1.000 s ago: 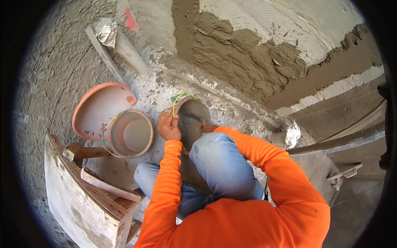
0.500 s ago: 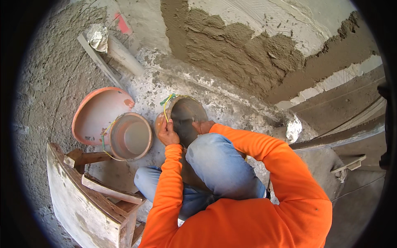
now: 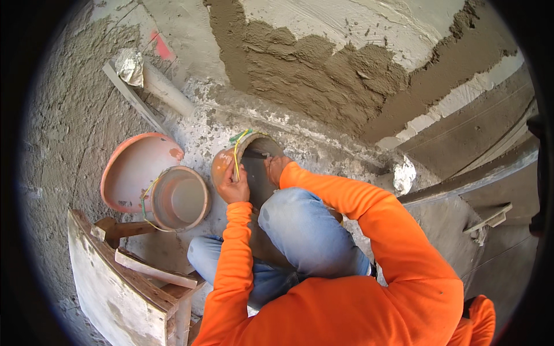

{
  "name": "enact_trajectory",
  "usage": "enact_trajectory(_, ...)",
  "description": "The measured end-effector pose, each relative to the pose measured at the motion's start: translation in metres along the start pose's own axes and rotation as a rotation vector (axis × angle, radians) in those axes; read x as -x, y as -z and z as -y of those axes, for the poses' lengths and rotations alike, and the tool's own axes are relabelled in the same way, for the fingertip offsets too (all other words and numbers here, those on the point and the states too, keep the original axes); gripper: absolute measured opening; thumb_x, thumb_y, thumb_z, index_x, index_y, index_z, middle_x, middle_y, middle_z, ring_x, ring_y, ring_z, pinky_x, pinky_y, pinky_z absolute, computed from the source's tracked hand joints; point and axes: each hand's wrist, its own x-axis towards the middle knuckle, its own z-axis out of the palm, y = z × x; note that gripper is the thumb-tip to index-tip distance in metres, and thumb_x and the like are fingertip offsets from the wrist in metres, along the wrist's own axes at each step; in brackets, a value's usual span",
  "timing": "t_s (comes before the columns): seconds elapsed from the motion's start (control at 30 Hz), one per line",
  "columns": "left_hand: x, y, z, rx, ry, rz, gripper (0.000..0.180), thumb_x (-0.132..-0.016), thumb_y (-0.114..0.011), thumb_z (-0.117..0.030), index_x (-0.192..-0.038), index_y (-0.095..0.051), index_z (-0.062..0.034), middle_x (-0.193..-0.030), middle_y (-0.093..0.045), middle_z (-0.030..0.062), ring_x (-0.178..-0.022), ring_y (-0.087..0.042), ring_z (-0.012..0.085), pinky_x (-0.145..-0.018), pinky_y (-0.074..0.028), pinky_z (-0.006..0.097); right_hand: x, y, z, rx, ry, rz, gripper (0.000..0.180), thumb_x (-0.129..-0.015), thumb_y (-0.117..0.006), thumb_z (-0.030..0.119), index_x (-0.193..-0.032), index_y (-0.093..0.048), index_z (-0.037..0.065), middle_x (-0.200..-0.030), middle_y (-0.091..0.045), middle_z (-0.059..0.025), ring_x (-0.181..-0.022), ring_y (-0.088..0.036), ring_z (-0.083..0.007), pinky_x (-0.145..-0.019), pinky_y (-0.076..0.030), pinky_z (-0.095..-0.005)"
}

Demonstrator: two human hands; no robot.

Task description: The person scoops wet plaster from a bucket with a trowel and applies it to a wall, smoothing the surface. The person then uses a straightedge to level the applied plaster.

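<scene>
A tilted orange bucket (image 3: 221, 162), its inside coated grey and its mouth turned toward me, stands between my knees and the wall. My left hand (image 3: 233, 185) is closed on the near left of its rim, beside the yellow-green cord handle (image 3: 237, 154). At the right of the mouth my right hand (image 3: 277, 168) reaches in with curled fingers. What those fingers hold, if anything, I cannot make out. Left of this bucket stands another bucket (image 3: 206, 203) with grey liquid in it, against a wide orange basin (image 3: 118, 155) dusted grey inside.
Wet mortar (image 3: 323, 81) covers part of the wall ahead. A pipe (image 3: 167, 89) with a foil-wrapped end and a straight strip (image 3: 131, 95) lie at the upper left. A wooden stand (image 3: 109, 282) is near left. Another person's orange sleeve (image 3: 482, 317) shows at lower right.
My right hand has shifted slightly up within the bucket's mouth, and the bucket has turned a little. The view has shifted slightly. Another person's orange sleeve has appeared at lower right.
</scene>
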Motion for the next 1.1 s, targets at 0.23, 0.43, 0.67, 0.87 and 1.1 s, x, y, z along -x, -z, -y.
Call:
enact_trajectory(0.23,-0.042,0.037,-0.058,0.139,-0.250,0.141,0.029,-0.085,-0.075,-0.005,-0.111,-0.070,0.0057,-0.093,-0.073,0.0116,-0.081,-0.065,0.0121,-0.073,-0.051,0.025,0.005,0.059,-0.033,-0.166,0.333,0.179,0.032,-0.094,-0.051,0.033,-0.113,-0.066,0.012,-0.100,-0.072,-0.0178,-0.091,-0.069,-0.0383,-0.079,-0.054,-0.0503)
enact_trajectory(0.43,-0.069,0.063,-0.088,0.362,-0.161,-0.040,0.029,-0.083,-0.077,-0.006,-0.109,-0.071,0.0053,-0.090,-0.072,0.0075,-0.080,-0.064,0.0116,-0.074,-0.051,0.028,0.028,0.100,-0.017,-0.936,0.104,0.494,0.035,-0.093,-0.060,0.043,-0.114,-0.066,0.015,-0.078,-0.063,-0.0030,-0.065,-0.060,-0.0151,-0.055,-0.050,-0.0328)
enact_trajectory(0.67,-0.091,0.050,-0.092,0.474,0.016,-0.363,0.034,-0.088,-0.075,-0.015,-0.114,-0.068,0.0058,-0.071,-0.041,-0.0088,-0.062,-0.033,0.0038,-0.054,-0.028,0.022,0.073,0.164,-0.013,-1.236,0.215,0.432,0.038,-0.095,-0.065,0.037,-0.119,-0.058,0.008,-0.066,-0.050,0.0003,-0.051,-0.047,-0.0082,-0.045,-0.039,-0.0251)
enact_trajectory(0.87,-0.084,0.043,-0.042,0.477,0.163,-0.349,0.034,-0.088,-0.074,-0.015,-0.115,-0.067,0.0056,-0.071,-0.039,-0.0091,-0.063,-0.034,0.0031,-0.055,-0.029,0.021,0.139,0.240,-0.058,-0.959,0.162,0.282,0.037,-0.091,-0.069,0.037,-0.113,-0.060,0.008,-0.067,-0.053,-0.0013,-0.052,-0.050,-0.0091,-0.046,-0.041,-0.0261)
enact_trajectory(1.1,-0.093,0.039,0.005,0.222,0.151,-0.310,0.031,-0.087,-0.075,-0.015,-0.112,-0.069,0.0025,-0.069,-0.041,-0.0077,-0.063,-0.037,0.0051,-0.055,-0.032,0.023,0.262,0.325,-0.093,-0.780,0.014,0.173,0.030,-0.094,-0.066,0.034,-0.107,-0.063,0.006,-0.072,-0.058,-0.0029,-0.051,-0.052,-0.0085,-0.048,-0.043,-0.0246)
